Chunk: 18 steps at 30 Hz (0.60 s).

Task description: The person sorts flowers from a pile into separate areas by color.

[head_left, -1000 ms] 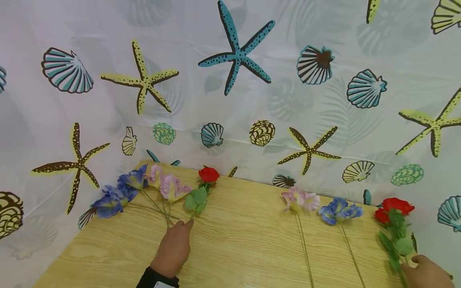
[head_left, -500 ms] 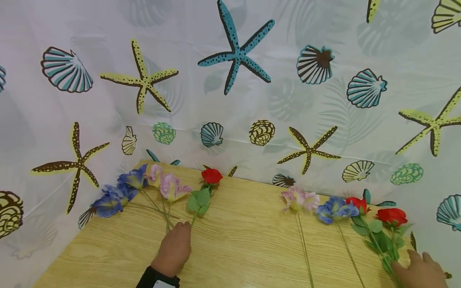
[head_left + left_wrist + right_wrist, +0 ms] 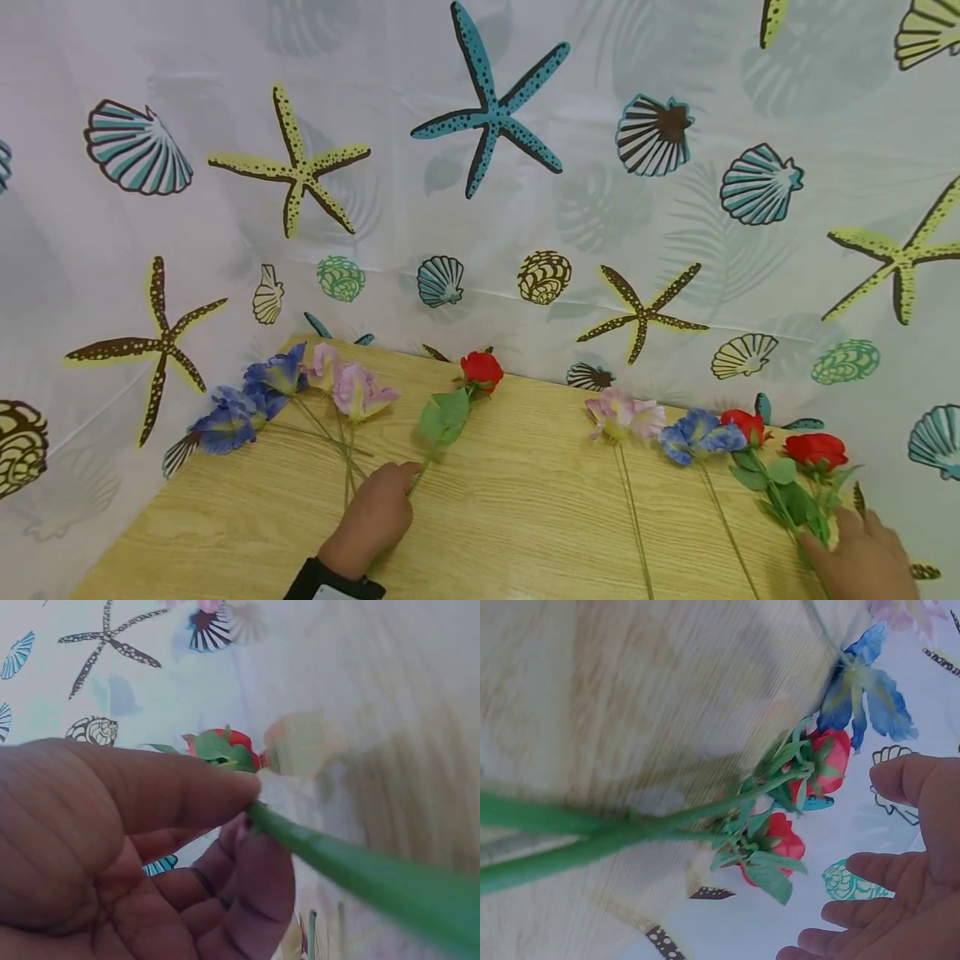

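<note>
My left hand (image 3: 378,512) pinches the green stem (image 3: 352,870) of a red rose (image 3: 482,370) between thumb and fingertips. This rose, with green leaves (image 3: 444,417) below its bloom, slants up and right over the wooden table. At the right edge of the table, my right hand (image 3: 862,554) has its fingers spread beside two red roses, one bloom (image 3: 816,451) nearest it and another rose (image 3: 744,427) to the left. In the right wrist view their stems (image 3: 630,836) cross, and the fingers (image 3: 900,874) stand apart from them.
Blue flowers (image 3: 228,421) and pink flowers (image 3: 360,392) lie at the table's left. A pink flower (image 3: 618,414) and a blue flower (image 3: 699,436) lie right of centre on the wooden table (image 3: 517,500). A white cloth with starfish and shells (image 3: 495,233) rises behind.
My left hand has drawn its rose to the right, away from the pink flowers. My right hand has let go of its roses, which now lie spread apart beside the blue flower.
</note>
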{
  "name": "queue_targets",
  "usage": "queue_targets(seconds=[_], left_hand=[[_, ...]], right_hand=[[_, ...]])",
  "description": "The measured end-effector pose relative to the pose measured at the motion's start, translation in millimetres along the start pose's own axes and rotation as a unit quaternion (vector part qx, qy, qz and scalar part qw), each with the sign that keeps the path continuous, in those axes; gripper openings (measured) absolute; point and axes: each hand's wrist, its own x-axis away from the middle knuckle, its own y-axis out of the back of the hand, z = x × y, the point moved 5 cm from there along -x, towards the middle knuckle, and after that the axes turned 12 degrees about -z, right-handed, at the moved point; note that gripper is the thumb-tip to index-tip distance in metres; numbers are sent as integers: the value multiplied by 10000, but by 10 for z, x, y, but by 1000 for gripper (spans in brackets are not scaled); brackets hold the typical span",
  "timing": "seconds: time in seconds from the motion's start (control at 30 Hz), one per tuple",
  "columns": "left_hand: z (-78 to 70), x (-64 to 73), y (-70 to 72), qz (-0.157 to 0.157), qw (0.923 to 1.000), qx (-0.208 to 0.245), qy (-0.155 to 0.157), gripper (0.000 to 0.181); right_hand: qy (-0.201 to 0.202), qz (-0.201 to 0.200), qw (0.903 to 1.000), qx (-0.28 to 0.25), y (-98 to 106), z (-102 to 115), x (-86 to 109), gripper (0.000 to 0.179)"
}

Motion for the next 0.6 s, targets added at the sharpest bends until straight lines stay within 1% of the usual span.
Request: queue_targets(seconds=[0.07, 0.13, 0.27, 0.37, 0.43, 0.53, 0.6], left_hand=[[-22, -12, -10, 175, 9990, 374, 167, 48], [-49, -17, -15, 261, 9976, 611, 211, 48], [-123, -14, -5, 342, 9962, 794, 125, 47], [-179, -9, 7, 357, 9940, 1035, 53, 47], [-226, 3, 26, 326, 9909, 1304, -29, 47], [-295, 27, 42, 323, 9840, 1749, -109, 48], [-339, 40, 34, 359, 9800, 1954, -133, 48]], right_hand=[[98, 67, 9998, -147, -7, 45, 26, 83], [246, 66, 9995, -198, -3, 101, 44, 84], [573, -10, 9973, -465, 53, 221, 104, 86], [809, -9, 9946, -649, 107, 315, 153, 88], [829, -38, 9935, -775, 134, 379, 174, 89], [859, -35, 9920, -925, 160, 477, 194, 92], [970, -92, 9896, -1060, 185, 562, 213, 95]])
